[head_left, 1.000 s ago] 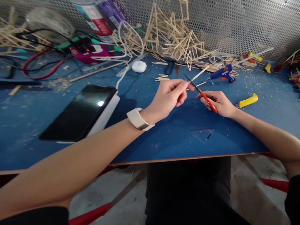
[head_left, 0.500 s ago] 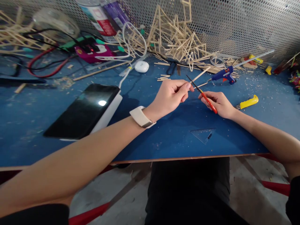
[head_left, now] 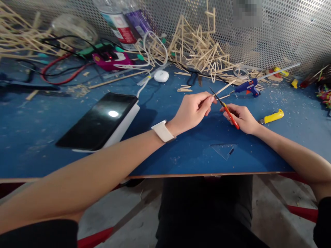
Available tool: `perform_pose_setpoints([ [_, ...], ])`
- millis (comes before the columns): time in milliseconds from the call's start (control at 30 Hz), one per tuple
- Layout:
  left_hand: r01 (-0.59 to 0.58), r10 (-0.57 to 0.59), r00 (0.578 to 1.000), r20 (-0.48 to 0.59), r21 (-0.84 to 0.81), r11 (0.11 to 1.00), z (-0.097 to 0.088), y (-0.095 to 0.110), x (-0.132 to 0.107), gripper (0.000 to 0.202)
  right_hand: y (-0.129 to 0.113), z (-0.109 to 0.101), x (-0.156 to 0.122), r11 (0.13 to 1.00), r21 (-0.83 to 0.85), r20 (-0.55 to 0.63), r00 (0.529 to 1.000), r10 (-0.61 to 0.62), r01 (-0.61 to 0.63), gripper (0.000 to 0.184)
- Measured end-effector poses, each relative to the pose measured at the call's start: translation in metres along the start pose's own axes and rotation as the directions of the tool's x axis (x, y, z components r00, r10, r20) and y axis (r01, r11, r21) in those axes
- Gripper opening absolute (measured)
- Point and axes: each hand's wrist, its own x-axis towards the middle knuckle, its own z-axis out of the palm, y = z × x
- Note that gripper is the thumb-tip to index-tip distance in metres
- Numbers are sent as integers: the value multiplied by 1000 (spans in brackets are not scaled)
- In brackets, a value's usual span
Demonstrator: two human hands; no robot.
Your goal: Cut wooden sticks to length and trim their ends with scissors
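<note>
My left hand [head_left: 194, 110] pinches a thin wooden stick [head_left: 225, 87] that points up and to the right over the blue table [head_left: 165, 148]. My right hand [head_left: 241, 118] is closed round red-handled scissors [head_left: 224, 107], whose dark blades cross the stick just beyond my left fingertips. A pale watch [head_left: 163, 131] sits on my left wrist. Both hands hover close together above the table's middle.
A dark phone [head_left: 99, 120] lies on a white power bank at the left. A blue glue gun [head_left: 247, 87], a yellow-handled cutter [head_left: 271, 117], a clear set square [head_left: 224, 150], a pile of wooden sticks [head_left: 201, 51], cables and bottles stand along the perforated back wall.
The view has shifted slightly, so everything sits a bit lower and to the right. Both hands keep their grips, with the scissors still against the stick.
</note>
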Motion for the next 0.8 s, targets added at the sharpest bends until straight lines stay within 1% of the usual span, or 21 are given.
perform_pose_setpoints([
  [167, 21, -21, 1000, 9, -27, 999, 0, 0, 1, 36, 0, -1, 0, 999, -36, 8, 1000, 13, -12, 50],
  [333, 13, -12, 999, 46, -34, 999, -1, -3, 4, 49, -2, -4, 1, 999, -34, 35, 999, 22, -21, 48],
  [500, 5, -5, 1000, 10, -4, 1000, -1, -1, 4, 39, -5, -8, 4, 996, 66, 93, 994, 61, -67, 45],
  [600, -6, 5, 1000, 18, 24, 1000, -1, 1, 4, 37, -6, -10, 5, 993, 81, 100, 992, 83, -91, 49],
  [733, -24, 20, 998, 57, 55, 998, -2, 1, 5, 45, -9, -14, 4, 993, 62, 122, 988, 97, -105, 58],
  [800, -44, 40, 998, 56, 78, 996, 0, 0, 4, 40, -11, -16, 3, 991, 57, 157, 981, 111, -121, 65],
])
